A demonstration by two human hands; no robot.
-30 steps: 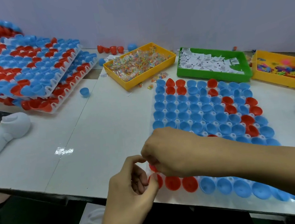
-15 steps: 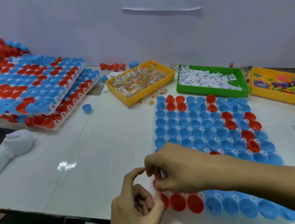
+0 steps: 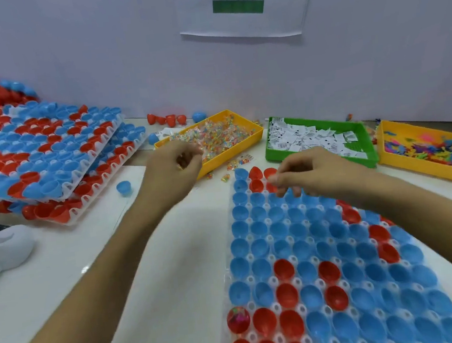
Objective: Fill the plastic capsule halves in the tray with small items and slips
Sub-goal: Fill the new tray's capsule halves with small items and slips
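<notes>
A clear tray [image 3: 230,258] of blue and red capsule halves lies in front of me on the white table. The red half [image 3: 238,319] at its near left corner holds a colourful item; the other halves in view look empty. My left hand [image 3: 173,167] hovers at the near edge of the yellow bin of small packets [image 3: 254,135], fingers curled and blurred; whether it holds anything is unclear. My right hand [image 3: 308,172] hangs over the tray's far end, just short of the green bin of paper slips [image 3: 362,139], fingers loosely curled with nothing seen in them.
Stacked trays of filled blue and red capsules [image 3: 43,158] sit at the left. A second yellow bin of colourful toys [image 3: 433,167] is at the right. Loose capsule halves [image 3: 124,188] and spilled packets [image 3: 239,162] lie on the table. A white device [image 3: 0,253] rests at the left edge.
Both hands left the tray's near left corner and moved far forward: the left to the packet bin, the right toward the slip bin. The view tilted up.
</notes>
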